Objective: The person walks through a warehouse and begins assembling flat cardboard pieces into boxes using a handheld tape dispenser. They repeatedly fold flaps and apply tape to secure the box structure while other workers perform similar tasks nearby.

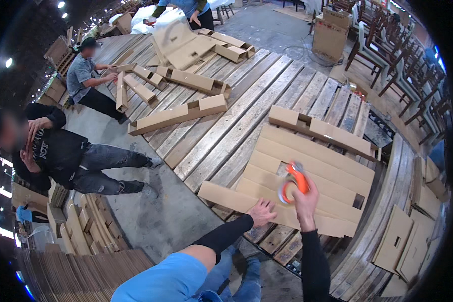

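A flat, creased cardboard sheet [307,156] lies on the slatted wooden table in front of me. My right hand [306,200] is closed around an orange tape dispenser [298,177], held over the sheet; motion blurs it a little. To its left, my left hand [261,212] presses on the near cardboard flap [226,197], its fingers spread. Just beyond the sheet rests a long folded cardboard piece [322,135] with a notch in it.
Several folded cardboard channels [178,117] lie across the wooden table [231,136]. One person [85,75] handles cardboard at its left side; another [50,141] stands nearer. Stacked cardboard [80,277] is at lower left, cardboard sheets [405,241] at right, chairs [377,55] at far right.
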Action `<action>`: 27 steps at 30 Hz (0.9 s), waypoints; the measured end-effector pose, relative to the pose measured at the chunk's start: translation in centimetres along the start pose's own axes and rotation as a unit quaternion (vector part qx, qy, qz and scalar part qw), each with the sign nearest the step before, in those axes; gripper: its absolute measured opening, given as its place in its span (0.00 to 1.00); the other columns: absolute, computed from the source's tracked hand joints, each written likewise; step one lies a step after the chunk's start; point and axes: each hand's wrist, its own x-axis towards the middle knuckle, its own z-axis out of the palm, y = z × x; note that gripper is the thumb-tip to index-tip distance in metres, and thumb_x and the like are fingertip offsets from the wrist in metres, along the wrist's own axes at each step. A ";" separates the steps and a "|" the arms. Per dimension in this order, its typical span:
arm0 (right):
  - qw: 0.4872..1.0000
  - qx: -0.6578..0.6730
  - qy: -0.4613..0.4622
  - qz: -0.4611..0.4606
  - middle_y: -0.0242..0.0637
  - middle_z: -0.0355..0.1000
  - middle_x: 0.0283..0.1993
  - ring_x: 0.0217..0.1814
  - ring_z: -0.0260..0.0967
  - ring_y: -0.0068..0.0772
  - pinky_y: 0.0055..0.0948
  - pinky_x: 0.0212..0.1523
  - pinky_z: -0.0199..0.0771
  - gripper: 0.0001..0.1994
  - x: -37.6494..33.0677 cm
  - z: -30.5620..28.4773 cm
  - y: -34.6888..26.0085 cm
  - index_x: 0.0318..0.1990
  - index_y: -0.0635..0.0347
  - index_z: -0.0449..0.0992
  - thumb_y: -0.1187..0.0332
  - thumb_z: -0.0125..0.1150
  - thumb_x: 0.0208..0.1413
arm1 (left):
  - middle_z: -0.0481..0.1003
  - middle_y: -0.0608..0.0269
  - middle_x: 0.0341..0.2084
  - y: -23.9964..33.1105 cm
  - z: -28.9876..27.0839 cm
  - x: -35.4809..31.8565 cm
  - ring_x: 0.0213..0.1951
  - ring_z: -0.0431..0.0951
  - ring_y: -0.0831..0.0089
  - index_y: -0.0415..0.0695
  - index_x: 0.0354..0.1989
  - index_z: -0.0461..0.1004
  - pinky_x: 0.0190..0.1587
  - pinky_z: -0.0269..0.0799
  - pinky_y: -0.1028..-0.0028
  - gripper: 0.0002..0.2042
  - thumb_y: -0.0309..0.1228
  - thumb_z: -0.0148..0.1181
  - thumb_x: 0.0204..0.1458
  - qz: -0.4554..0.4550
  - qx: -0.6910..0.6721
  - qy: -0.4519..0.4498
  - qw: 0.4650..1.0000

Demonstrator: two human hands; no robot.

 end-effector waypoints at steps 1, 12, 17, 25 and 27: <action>0.996 -0.013 -0.078 -0.049 0.46 0.70 0.62 0.63 0.69 0.36 0.33 0.63 0.70 0.32 1.1 1.6 -5.8 0.65 0.72 0.66 0.78 0.58 0.47 | 0.69 0.46 0.51 0.2 -0.1 -0.3 0.52 0.69 0.52 0.55 0.36 0.75 0.52 0.62 0.51 0.09 0.40 0.60 0.47 -0.006 -0.009 -0.003 1.000; 0.780 -0.418 -0.220 -0.410 0.59 0.78 0.44 0.50 0.79 0.50 0.41 0.52 0.78 0.34 6.1 24.9 -42.7 0.61 0.78 0.62 0.65 0.62 0.48 | 0.67 0.42 0.57 6.1 -3.0 -6.0 0.58 0.65 0.49 0.61 0.47 0.79 0.58 0.59 0.48 0.19 0.50 0.65 0.46 -0.121 -0.094 -0.039 0.987; 0.758 -0.469 -0.193 -0.410 0.51 0.80 0.45 0.47 0.81 0.47 0.39 0.50 0.79 0.21 7.1 29.9 -44.1 0.45 0.66 0.81 0.63 0.64 0.44 | 0.66 0.42 0.58 4.5 -9.8 -4.3 0.60 0.65 0.48 0.57 0.48 0.78 0.59 0.60 0.48 0.19 0.50 0.65 0.49 -0.157 -0.118 -0.079 0.977; 0.953 -0.131 -0.222 -0.158 0.46 0.80 0.46 0.49 0.77 0.34 0.30 0.52 0.75 0.26 3.5 18.0 -21.9 0.55 0.69 0.77 0.69 0.63 0.45 | 0.73 0.39 0.50 -2.1 -4.2 -2.7 0.50 0.74 0.44 0.54 0.42 0.79 0.56 0.62 0.37 0.12 0.40 0.56 0.53 -0.255 -0.051 0.122 0.958; 0.991 -0.102 -0.080 -0.026 0.46 0.80 0.46 0.48 0.78 0.35 0.33 0.52 0.76 0.25 1.1 10.6 -13.5 0.53 0.69 0.78 0.69 0.66 0.44 | 0.73 0.41 0.52 -2.5 -3.7 -0.1 0.57 0.71 0.45 0.53 0.44 0.79 0.60 0.60 0.39 0.13 0.41 0.55 0.53 -0.186 -0.051 0.031 0.981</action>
